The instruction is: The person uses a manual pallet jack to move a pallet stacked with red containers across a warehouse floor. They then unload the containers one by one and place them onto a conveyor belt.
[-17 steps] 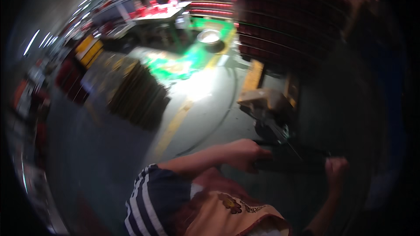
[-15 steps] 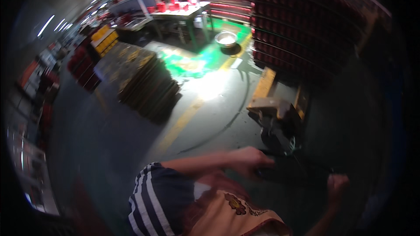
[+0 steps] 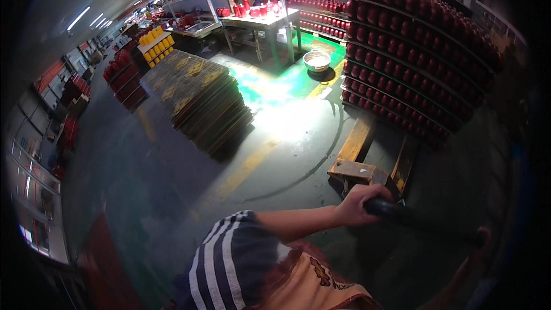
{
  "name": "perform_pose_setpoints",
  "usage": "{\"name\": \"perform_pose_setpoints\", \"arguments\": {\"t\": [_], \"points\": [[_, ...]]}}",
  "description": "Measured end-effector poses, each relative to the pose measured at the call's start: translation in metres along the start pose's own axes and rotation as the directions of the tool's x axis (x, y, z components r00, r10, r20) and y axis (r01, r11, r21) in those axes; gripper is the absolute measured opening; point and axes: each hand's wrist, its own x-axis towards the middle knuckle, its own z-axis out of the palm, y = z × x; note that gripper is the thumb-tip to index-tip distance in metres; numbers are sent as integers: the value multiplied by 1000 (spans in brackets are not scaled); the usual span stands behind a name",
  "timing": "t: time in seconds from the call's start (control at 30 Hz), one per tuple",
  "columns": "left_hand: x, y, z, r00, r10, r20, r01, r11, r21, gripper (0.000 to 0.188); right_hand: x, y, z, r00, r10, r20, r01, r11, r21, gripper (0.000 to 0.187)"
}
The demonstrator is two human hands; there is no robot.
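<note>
My left hand (image 3: 361, 204) is closed round the near end of a black handle (image 3: 396, 212). Dim at the right, my right hand (image 3: 482, 244) is curled round the handle's other end. Beyond the hands stands a worn yellow pallet jack (image 3: 357, 169). Its two forks point away from me toward a tall stack of dark red rounded containers (image 3: 396, 51) on layered boards. The link between the handle and the jack lies in shadow behind my left hand.
Left of centre stands a stack of flat boards (image 3: 212, 109). A metal basin (image 3: 317, 61) sits on the green-lit floor, near a workbench (image 3: 258, 22) with red items. Yellow containers (image 3: 156, 49) stand farther left. A yellow line (image 3: 247, 169) crosses the floor.
My left hand has moved right and slightly up in the picture, my right hand farther right. The view has shifted; the boards and stack appear farther right. Both hands keep hold of the handle.
</note>
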Motion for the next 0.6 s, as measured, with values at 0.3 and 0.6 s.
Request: {"name": "perform_pose_setpoints", "arguments": {"t": [0.3, 0.6], "points": [[129, -66, 21, 975, -203, -87, 187, 968, -167, 35, 142, 124, -20, 965, 196, -173, -228, 954, -195, 48], [159, -85, 45, 1000, -26, 4, 27, 995, -101, 39, 157, 129, -27, 958, 174, -229, -189, 981, -46, 27]]}}
